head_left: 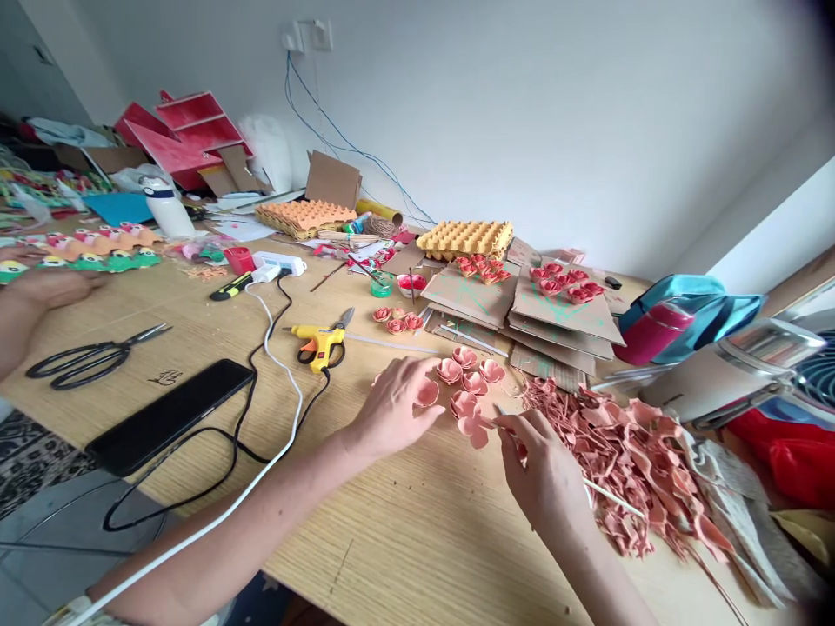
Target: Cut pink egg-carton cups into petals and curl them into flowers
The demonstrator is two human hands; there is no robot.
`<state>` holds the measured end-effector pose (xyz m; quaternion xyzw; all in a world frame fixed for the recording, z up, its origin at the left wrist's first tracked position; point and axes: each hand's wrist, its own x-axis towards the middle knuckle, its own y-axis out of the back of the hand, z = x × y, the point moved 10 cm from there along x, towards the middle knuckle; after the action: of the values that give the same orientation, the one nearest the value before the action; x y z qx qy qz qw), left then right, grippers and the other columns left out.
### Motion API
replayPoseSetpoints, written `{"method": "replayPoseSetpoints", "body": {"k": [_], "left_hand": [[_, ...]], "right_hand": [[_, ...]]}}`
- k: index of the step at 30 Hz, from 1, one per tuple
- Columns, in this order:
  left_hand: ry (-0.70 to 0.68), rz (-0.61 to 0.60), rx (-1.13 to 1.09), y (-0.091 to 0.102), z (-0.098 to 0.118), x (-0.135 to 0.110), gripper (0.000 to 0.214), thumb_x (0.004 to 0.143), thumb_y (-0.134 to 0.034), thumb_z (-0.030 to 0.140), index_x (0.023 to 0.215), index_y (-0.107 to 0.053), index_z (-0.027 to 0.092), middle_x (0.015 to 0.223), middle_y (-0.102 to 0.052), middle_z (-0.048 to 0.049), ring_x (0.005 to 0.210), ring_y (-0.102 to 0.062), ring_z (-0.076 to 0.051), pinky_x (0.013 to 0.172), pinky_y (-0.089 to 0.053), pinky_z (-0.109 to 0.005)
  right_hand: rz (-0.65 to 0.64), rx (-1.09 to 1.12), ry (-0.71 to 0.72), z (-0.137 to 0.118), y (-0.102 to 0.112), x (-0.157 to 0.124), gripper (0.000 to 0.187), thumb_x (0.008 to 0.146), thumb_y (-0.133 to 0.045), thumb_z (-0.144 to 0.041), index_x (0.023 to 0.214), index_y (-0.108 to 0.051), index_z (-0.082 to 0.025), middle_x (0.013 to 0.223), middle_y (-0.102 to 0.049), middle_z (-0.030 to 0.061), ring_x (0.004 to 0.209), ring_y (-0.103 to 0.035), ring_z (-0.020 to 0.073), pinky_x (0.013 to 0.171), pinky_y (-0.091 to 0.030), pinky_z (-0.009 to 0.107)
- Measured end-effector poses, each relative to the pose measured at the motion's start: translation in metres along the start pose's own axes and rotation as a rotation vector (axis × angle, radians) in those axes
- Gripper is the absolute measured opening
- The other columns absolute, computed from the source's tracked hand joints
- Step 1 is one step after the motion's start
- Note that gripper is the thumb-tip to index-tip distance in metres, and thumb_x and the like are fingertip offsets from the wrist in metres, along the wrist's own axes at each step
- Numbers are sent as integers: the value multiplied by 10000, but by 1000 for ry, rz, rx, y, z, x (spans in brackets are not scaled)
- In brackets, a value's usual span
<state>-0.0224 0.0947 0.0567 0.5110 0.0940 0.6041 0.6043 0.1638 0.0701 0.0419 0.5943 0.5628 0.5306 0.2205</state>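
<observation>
My left hand [391, 404] rests on the wooden table [404, 522] with its fingers curled on a small pink paper flower [427, 393]. My right hand [541, 469] pinches a pink petal piece [475, 429] and a thin stick. Just beyond both hands lies a cluster of finished pink paper flowers [470, 369]. A heap of pink cut paper scraps [626, 452] lies to the right of my right hand.
A yellow glue gun [319, 341], black scissors [91, 355], a black phone [170, 416] and cables lie to the left. Cardboard sheets [561, 317] carry red flowers; egg trays [466, 236] stand behind. Another person's hand [45, 287] is at the far left.
</observation>
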Motion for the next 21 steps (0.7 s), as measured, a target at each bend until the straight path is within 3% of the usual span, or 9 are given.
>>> {"method": "replayPoseSetpoints", "body": {"k": [2, 4, 8, 11, 16, 21], "left_hand": [[-39, -60, 122, -6, -9, 4, 630, 775, -706, 272, 1337, -431, 202, 1307, -544, -135, 1214, -475, -308, 1030, -366, -475], [-66, -126, 192, -17, -17, 6, 555, 759, -726, 275, 1256, -494, 195, 1291, -557, -130, 1242, -450, -318, 1070, -307, -502], [-49, -224, 243, -30, -23, 4, 230, 794, -694, 245, 996, -589, 211, 1064, -636, -65, 1092, -541, -272, 1064, -267, -522], [-62, -252, 223, -29, -15, 3, 171, 801, -685, 263, 938, -596, 212, 981, -632, -44, 1004, -563, -252, 1016, -320, -488], [-98, -306, 29, -28, 6, -2, 365, 841, -629, 226, 1195, -543, 232, 1104, -609, -60, 1023, -584, -231, 889, -442, -367], [-157, -365, -121, -36, 26, -12, 517, 861, -608, 207, 1345, -434, 257, 1186, -569, -71, 1069, -585, -223, 899, -471, -332]], "right_hand": [[5, 0, -12, 2, 1, 1, 213, 938, -436, -261, 960, -648, -249, 900, -602, 14, 629, -565, 125, 532, -395, 226], [5, 0, -9, 1, 1, 1, 222, 939, -432, -263, 970, -651, -250, 899, -601, 17, 619, -561, 124, 540, -399, 230], [8, 19, 2, -2, 0, 1, 228, 936, -439, -262, 968, -665, -251, 909, -609, 21, 595, -554, 117, 564, -409, 240], [14, 28, 10, -3, 2, 1, 229, 932, -444, -258, 965, -670, -247, 890, -611, 19, 588, -549, 115, 565, -405, 239], [17, 103, 10, -2, 5, 2, 216, 922, -454, -250, 936, -668, -226, 892, -615, 24, 588, -537, 107, 579, -410, 234], [-38, 196, 5, -7, -2, 0, 219, 924, -447, -235, 937, -666, -227, 884, -613, 26, 594, -545, 108, 540, -388, 219]]}}
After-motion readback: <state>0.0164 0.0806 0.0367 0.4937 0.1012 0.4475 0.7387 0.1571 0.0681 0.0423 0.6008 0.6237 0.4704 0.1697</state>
